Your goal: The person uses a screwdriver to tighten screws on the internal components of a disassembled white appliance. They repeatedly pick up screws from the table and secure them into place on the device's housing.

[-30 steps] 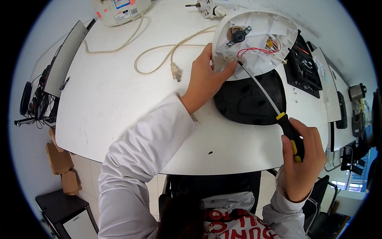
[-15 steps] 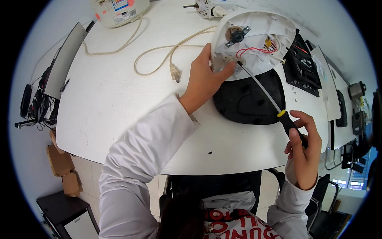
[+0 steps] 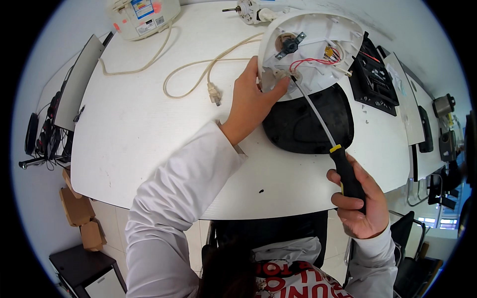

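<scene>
My left hand (image 3: 251, 104) grips the near left edge of a white plastic housing (image 3: 335, 37), which has red wires (image 3: 315, 60) and a dark metal bracket (image 3: 290, 43) inside. Its thumb lies beside the tip of a long screwdriver (image 3: 316, 114), which meets a fitting at the housing's lower left. My right hand (image 3: 362, 196) wraps round the screwdriver's black and yellow handle. A black plastic cover (image 3: 308, 131) lies on the white table (image 3: 124, 139), partly under the housing. A small black piece (image 3: 261, 191) lies near the table's front edge.
A white appliance (image 3: 141, 17) with a cord stands at the back left. A motor assembly (image 3: 247, 11) and a loose cream plug (image 3: 213, 94) lie on the table. A black tool case (image 3: 372, 84) is at the right. Cardboard boxes (image 3: 77, 211) are on the floor at left.
My right hand loosened on the screwdriver handle and has closed round it again, turned more palm-up. The handle swung a little to the left. The view has shifted slightly.
</scene>
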